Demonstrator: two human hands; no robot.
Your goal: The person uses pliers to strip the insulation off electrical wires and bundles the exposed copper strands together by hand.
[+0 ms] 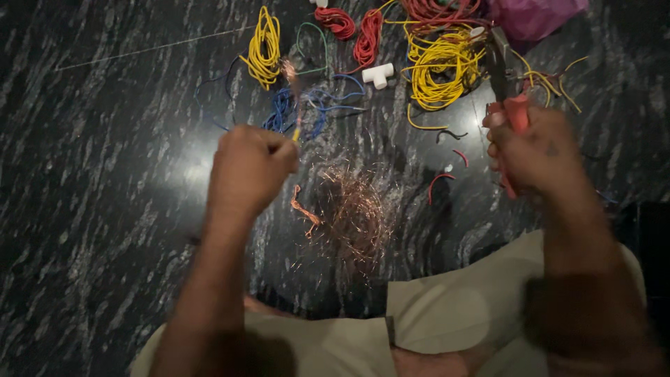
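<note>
1. Your left hand [248, 167] is fisted, its grip pinching a thin wire [296, 105] with bared copper tip, upright.
2. Loose copper strands [352, 213] lie on the dark floor [105, 174] between your hands.
3. Your right hand [534, 150] grips red-handled pliers [504, 84], near yellow wire coils [436, 66].

The dark marbled floor [105, 174] carries yellow wire coils [264, 47] and red wire coils [368, 35] at the top, a white pipe fitting [377, 74], and loose copper strands [356, 216] in the centre.
</note>
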